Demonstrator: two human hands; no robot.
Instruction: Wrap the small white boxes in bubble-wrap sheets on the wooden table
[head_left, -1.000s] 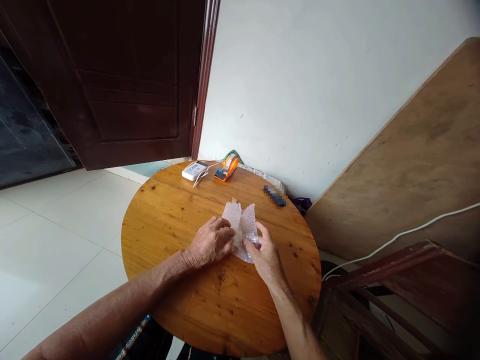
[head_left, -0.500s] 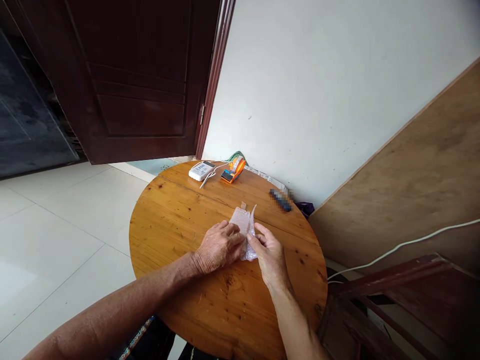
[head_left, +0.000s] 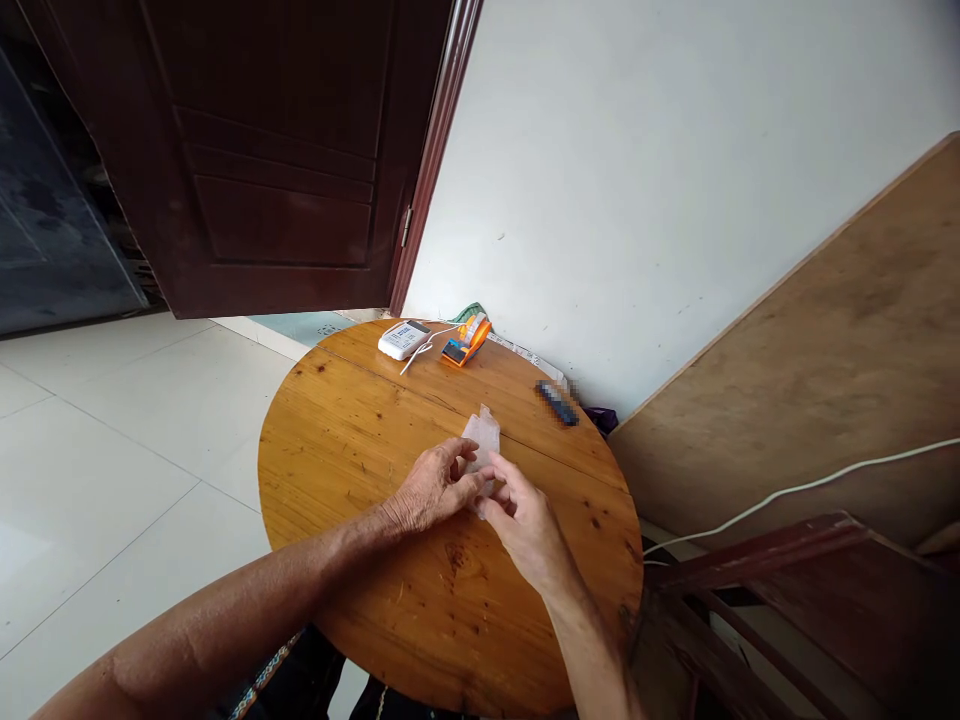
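On the round wooden table [head_left: 352, 450] lies a small piece of bubble wrap [head_left: 484, 432], folded into a narrow packet. A strip of clear tape seems to stick out at its far end. My left hand [head_left: 439, 485] presses on the packet's left side, its fingers closed over the edge. From the right, my right hand [head_left: 525, 510] pinches the near end of the wrap between thumb and fingers. Both hands meet over the lower part and hide it. Whatever may be inside the wrap cannot be made out.
An orange tape dispenser [head_left: 466, 342] stands at the table's far edge, beside a white box-like device [head_left: 403, 340] with a white cable. A dark blurred object [head_left: 556, 402] lies at the far right. The wall [head_left: 637, 180] and a dark red door [head_left: 285, 160] rise behind.
The bubble wrap's raised right flap has been folded down over the packet. My right hand has moved left, closer to my left hand. The view has shifted slightly.
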